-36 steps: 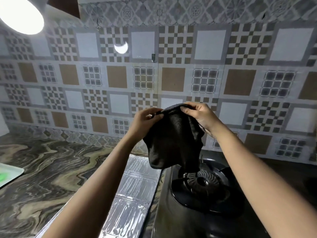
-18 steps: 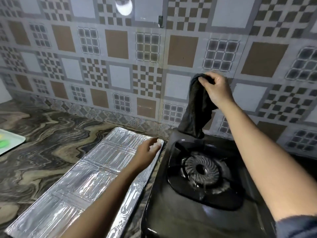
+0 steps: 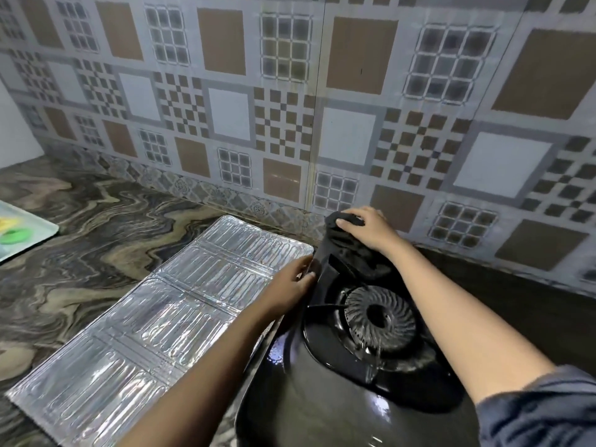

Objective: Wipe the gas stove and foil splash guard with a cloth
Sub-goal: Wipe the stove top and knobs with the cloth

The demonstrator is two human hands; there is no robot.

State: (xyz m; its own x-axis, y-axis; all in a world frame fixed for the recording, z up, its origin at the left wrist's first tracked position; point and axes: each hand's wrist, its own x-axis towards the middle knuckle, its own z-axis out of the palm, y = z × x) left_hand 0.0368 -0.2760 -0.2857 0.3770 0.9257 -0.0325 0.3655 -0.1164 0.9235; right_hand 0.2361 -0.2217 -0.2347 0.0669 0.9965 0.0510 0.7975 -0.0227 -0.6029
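Observation:
A black single-burner gas stove sits on the marbled counter, its round burner in the middle. My right hand presses a dark cloth flat onto the stove's far left corner. My left hand grips the stove's left edge, fingers curled over the rim. The silver foil splash guard lies flat on the counter just left of the stove, touching its side.
A patterned tile wall rises close behind the stove. A pale tray with green and yellow items sits at the far left of the marbled counter. A dark counter strip runs right of the stove.
My right hand has lowered the hanging cloth onto the stove's back corner. My left hand has shifted from the foil's end to the stove's left edge. The camera has tilted further down.

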